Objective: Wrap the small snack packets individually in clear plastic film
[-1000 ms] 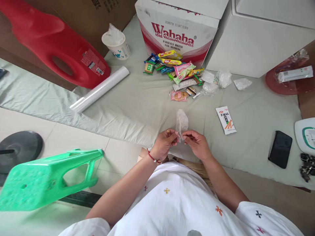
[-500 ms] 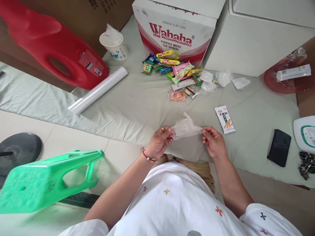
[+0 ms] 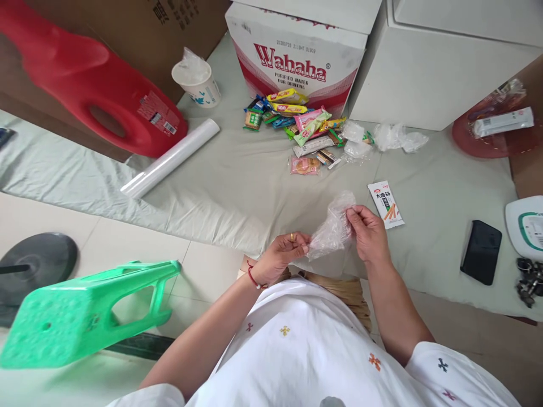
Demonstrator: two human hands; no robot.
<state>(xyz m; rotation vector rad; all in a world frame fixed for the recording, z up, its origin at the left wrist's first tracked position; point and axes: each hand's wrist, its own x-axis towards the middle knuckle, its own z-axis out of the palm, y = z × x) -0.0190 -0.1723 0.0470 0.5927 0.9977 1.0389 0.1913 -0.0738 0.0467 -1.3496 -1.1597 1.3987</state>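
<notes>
A crumpled clear plastic bag (image 3: 333, 229) is stretched between my two hands, just above the front edge of the cloth-covered table. My left hand (image 3: 283, 254), with a gold ring and a red bracelet, pinches the bag's lower left end. At its upper right side, my right hand (image 3: 370, 233) grips the film between thumb and fingers. Just beyond that hand lies a white snack packet (image 3: 386, 204) with sticks printed on it. Farther back is a pile of wrapped snacks (image 3: 311, 127), and several crumpled clear plastic pieces (image 3: 390, 137) lie at its right.
A white film roll (image 3: 172, 158), a paper cup (image 3: 197, 85) and a red jug (image 3: 97, 90) stand or lie at left. Behind the snacks is a Wahaha carton (image 3: 292, 56). A black phone (image 3: 481, 252) rests at right; a green stool (image 3: 89, 311) is on the floor at left.
The bag has gone from stretched sideways to a bunched, slanted shape, its right part raised. My left hand has shifted slightly right and down; both hands still hold the plastic.
</notes>
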